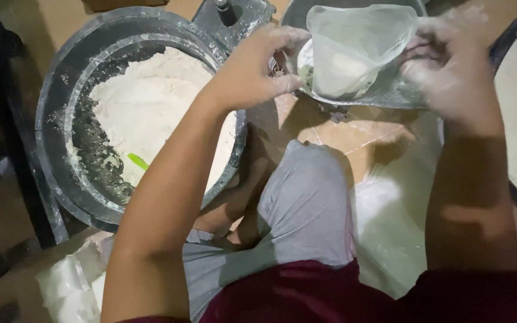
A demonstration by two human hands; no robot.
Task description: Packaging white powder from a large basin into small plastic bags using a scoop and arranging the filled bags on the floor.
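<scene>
Below, flour-dusted tan tile floor (354,134); black tub (55,107) of dough (151,107) alongside

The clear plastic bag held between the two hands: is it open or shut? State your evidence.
Open: the left hand and right hand spread the plastic bag mouth wide.

Clear plastic bag (354,48), perhaps holding dough, top centre.

This looks like a small food-making workshop set up on the floor rather than a home kitchen. A large dark mixing tub (61,107) holds a heap of pale dough (151,107), a metal scale pan (390,96) sits just beside it, and flour dusts the tan floor tiles (354,134).
</scene>
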